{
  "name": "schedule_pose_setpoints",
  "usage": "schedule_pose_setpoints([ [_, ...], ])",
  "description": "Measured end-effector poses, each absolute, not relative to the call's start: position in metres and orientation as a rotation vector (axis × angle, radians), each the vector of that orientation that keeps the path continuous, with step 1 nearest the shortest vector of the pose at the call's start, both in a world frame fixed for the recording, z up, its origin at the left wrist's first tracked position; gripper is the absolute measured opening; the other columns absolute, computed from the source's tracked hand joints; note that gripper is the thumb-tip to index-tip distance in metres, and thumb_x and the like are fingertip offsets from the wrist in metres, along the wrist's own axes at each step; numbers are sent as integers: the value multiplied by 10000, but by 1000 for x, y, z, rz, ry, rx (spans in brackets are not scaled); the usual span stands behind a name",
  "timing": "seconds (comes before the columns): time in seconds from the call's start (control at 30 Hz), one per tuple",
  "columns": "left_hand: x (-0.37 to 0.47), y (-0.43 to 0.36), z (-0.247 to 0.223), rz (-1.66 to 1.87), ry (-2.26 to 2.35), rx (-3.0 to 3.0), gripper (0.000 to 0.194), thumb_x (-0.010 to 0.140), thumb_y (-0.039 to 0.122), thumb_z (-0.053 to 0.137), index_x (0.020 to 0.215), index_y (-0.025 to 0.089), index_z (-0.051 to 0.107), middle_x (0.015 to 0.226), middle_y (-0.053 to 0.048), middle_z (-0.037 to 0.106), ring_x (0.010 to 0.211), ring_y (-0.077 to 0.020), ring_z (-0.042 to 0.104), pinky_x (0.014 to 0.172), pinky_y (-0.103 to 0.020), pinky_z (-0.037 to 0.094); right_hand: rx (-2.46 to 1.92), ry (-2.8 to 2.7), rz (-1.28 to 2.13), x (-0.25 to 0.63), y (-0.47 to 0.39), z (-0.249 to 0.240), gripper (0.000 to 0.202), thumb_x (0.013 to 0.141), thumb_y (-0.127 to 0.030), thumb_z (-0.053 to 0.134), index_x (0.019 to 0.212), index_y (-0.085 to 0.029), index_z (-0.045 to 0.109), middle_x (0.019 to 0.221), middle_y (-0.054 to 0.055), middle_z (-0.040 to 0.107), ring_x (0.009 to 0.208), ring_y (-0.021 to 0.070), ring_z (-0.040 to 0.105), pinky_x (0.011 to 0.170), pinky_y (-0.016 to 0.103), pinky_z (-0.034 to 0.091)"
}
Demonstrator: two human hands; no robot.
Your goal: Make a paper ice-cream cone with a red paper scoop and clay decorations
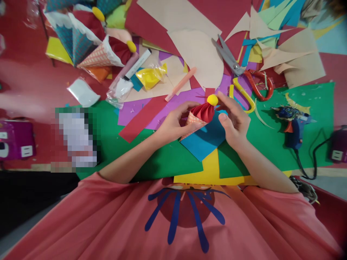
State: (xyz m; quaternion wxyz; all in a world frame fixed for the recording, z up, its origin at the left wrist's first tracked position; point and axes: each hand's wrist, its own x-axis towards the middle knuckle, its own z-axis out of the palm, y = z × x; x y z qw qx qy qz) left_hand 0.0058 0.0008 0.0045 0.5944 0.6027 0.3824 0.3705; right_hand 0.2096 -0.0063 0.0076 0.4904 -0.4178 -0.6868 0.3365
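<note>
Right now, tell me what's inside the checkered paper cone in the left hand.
Red pleated paper shows at the mouth of the checkered cone, topped by a yellow ball. Deeper down, the pleats, cone wall and left hand hide everything.

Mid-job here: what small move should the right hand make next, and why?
Probably steady the yellow ball lightly with the right hand: its fingers curve close beside it, contact unclear, while the left hand holds the patterned cone below the red pleats.
</note>
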Motion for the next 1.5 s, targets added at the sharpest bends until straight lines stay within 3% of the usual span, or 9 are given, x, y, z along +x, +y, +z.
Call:
schedule_pose_setpoints([
  [0.13,8,2,0,922,909,1387,543,821,596,670,1161,194,536,1117,-73,694,1000,-192,700,827,-289,561,-1099,-1635,902,205,-5,9,475,907,-538,592,1332,-358,481,1171,46,660,1028,229,690,820,409,605],
  [0.23,8,3,-3,955,909,1387,522,844,582,650,1161,197,496,1098,-77,705,982,-190,711,807,-285,565,-1162,-1641,925,201,-5,8,410,849,-519,685,1141,-292,510,918,21,649,820,198,686,668,366,582],
  [0.33,9,1,-4,920,905,1382,508,870,543,631,1204,209,443,1067,-71,711,905,-169,723,738,-260,570,-1195,-1621,961,199,-4,7,333,853,-490,693,1001,-267,495,825,-5,628,704,166,662,581,332,553],
  [0.5,9,0,-8,953,940,1439,523,890,517,601,1281,213,432,1157,-88,693,1008,-181,706,796,-271,578,-1214,-1550,975,200,-4,7,270,870,-464,680,953,-270,511,870,-1,661,728,155,681,629,325,592],
  [0.73,0,13,-17,1096,1138,1461,525,854,603,621,1221,231,578,1259,-95,622,1009,-181,682,718,-231,560,-1166,-1698,1065,202,-6,11,312,949,-450,566,1183,-247,603,1200,63,695,1038,208,697,900,384,581],
  [0.87,1,12,-19,1047,1047,1443,544,843,580,647,1272,260,553,1272,-81,608,901,-142,691,723,-244,572,-1232,-1640,1028,203,-4,10,320,935,-479,574,1144,-239,605,1184,67,704,981,198,709,820,356,592],
  [1.13,-1,11,-9,897,1195,1583,388,835,243,653,1210,198,562,1074,-48,685,727,-73,606,632,-195,506,-1327,-1730,948,200,0,12,165,863,-334,670,850,-223,549,763,-13,644,642,133,608,563,279,478],
  [1.3,-1,12,-2,844,1213,1626,329,829,254,629,1143,158,612,1030,-62,669,791,-104,623,631,-202,498,-1315,-1725,960,199,0,13,135,841,-260,667,846,-220,538,748,-19,616,628,115,574,543,258,441],
  [1.5,-10,21,9,856,1251,1707,241,878,347,621,1060,190,615,1088,-50,675,785,-105,623,640,-233,493,-1300,-1734,905,201,0,9,236,863,-443,667,904,-241,552,758,0,611,611,139,540,544,304,455],
])
